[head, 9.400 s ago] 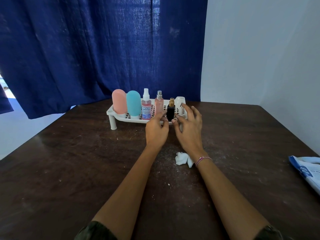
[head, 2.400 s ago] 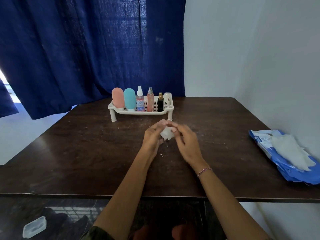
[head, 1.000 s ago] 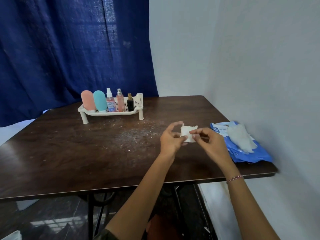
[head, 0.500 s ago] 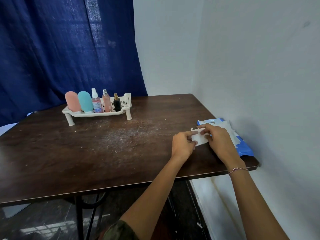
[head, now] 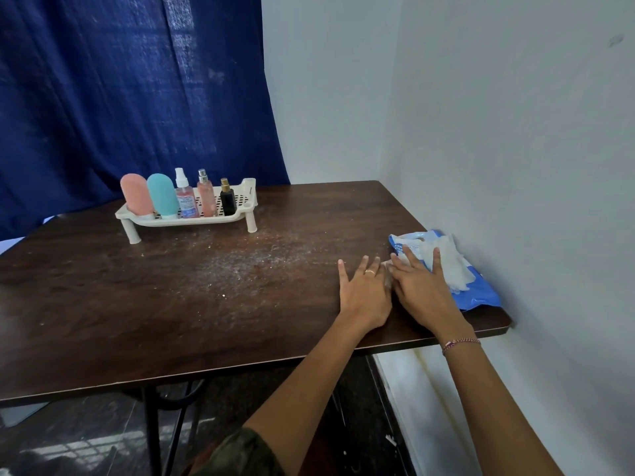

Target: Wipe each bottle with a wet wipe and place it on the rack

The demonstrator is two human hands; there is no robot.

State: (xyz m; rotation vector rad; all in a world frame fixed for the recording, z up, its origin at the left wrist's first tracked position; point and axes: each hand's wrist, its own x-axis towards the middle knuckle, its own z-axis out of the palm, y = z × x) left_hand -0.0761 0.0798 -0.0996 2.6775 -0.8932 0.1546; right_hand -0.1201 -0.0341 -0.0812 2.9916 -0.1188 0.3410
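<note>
A dark blue curtain [head: 137, 80] hangs behind the far left of a dark wooden worktop [head: 171, 304], where a cream plastic rack [head: 206, 219] stands on short legs. Five bottles stand upright in a row on it: a rounded pink bottle [head: 136, 194], a rounded teal bottle [head: 162, 195] touching it, a clear spray bottle [head: 185, 199] with a white nozzle, a slimmer pink spray bottle [head: 206, 197] and a small black bottle [head: 227, 201] with a gold cap. The right end of the rack is free. Pale dust speckles the middle of the worktop.

Near the front right corner, both hands lie flat, palms down, fingers straight and spread, gripping nothing. The left hand [head: 362, 290], wearing a ring [head: 370, 271], rests on bare wood. A sliver of white wet wipe [head: 387, 269] shows between the two hands, mostly hidden beneath them. The right hand [head: 421, 286], a beaded bracelet [head: 460, 342] at its wrist, reaches with its fingertips onto a blue wipes packet [head: 481, 297] that lies against the white wall [head: 515, 132], with loose white sheets [head: 450, 266] on top.
</note>
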